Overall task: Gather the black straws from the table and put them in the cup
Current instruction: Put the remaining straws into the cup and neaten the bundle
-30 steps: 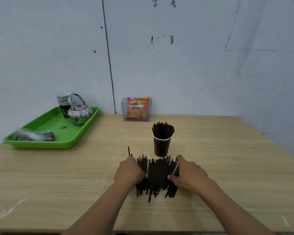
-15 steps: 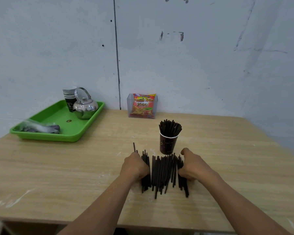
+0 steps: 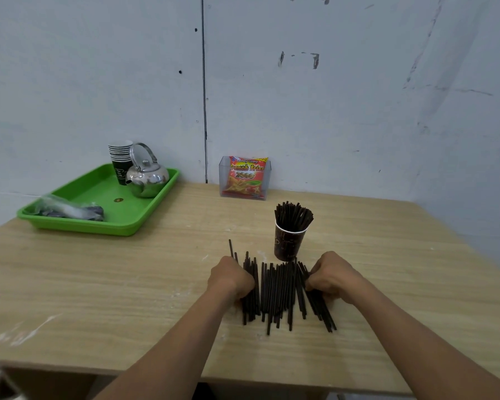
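Loose straws: a flat spread of thin black plastic straws (image 3: 277, 293) lies on the pale wooden surface (image 3: 127, 284), in front of the person. Their long axes run away from the person toward the wall, roughly parallel; those at the right edge fan out slightly to the right at their near ends.
Stray straw: one straw (image 3: 230, 247) pokes out beyond the left hand, pointing the same way.
Cup: a dark paper cup with a white rim (image 3: 287, 243) stands upright just behind the spread, packed with upright black straws.
Left hand: the left hand (image 3: 231, 277) is curled into a loose fist, knuckles up, pressed against the left side of the spread.
Right hand: the right hand (image 3: 334, 277) is curled likewise, fingers touching the straws at the right side. Whether either hand actually pinches any straws cannot be told.
Elsewhere: a green plastic tray (image 3: 78, 225) with a steel kettle (image 3: 146, 177) sits far left.
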